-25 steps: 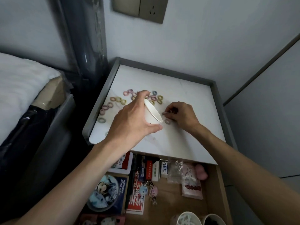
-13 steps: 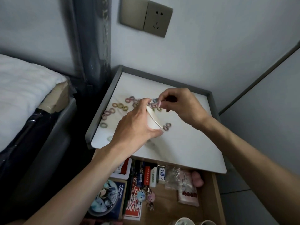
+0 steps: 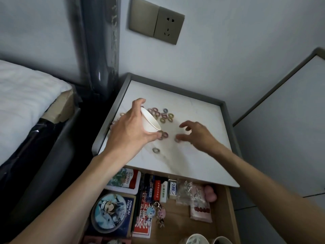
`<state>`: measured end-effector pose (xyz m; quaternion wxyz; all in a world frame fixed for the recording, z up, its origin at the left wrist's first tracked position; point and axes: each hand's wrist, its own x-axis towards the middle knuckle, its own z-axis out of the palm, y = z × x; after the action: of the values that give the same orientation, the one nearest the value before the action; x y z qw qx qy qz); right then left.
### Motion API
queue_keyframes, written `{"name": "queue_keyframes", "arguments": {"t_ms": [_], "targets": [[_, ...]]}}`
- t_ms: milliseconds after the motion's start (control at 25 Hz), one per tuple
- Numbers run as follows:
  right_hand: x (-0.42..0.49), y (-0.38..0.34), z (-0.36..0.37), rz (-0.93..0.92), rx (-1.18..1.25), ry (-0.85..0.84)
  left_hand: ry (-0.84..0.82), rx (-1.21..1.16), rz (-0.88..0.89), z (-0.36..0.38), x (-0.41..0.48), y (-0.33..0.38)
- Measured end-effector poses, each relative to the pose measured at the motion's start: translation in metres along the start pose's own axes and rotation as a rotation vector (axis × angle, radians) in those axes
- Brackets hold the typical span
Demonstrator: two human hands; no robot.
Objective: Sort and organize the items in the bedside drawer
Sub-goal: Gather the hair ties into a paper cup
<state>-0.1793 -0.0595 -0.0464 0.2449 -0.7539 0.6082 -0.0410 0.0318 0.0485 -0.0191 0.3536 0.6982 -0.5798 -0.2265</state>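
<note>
One paper cup [image 3: 149, 121]: gripped by left hand [image 3: 130, 136] fingers. Right hand [image 3: 197, 136] fingers: spread apart. Two hair rings [image 3: 163, 135]: seen just beside left fingertips.

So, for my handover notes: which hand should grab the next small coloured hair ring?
Probably the right hand: open beside the small coloured hair rings; the left hand grips the white paper cup.

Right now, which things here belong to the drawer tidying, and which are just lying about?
In the job:
white paper cup, gripped by the left hand
small hair ties on the nightstand top
right hand, fingers spread near them
open drawer with its keychains

Just lying about:
wall socket
bed
</note>
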Motion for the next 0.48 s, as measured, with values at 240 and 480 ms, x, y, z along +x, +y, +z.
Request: {"name": "queue_keyframes", "arguments": {"t_ms": [240, 480], "targets": [[0.013, -0.009, 0.050, -0.169, 0.079, 0.004, 0.022, 0.028, -0.021, -0.004, 0.002, -0.005], [0.025, -0.011, 0.056, -0.281, 0.024, 0.126, 0.016, 0.029, -0.022, -0.006, 0.002, -0.005]]}}
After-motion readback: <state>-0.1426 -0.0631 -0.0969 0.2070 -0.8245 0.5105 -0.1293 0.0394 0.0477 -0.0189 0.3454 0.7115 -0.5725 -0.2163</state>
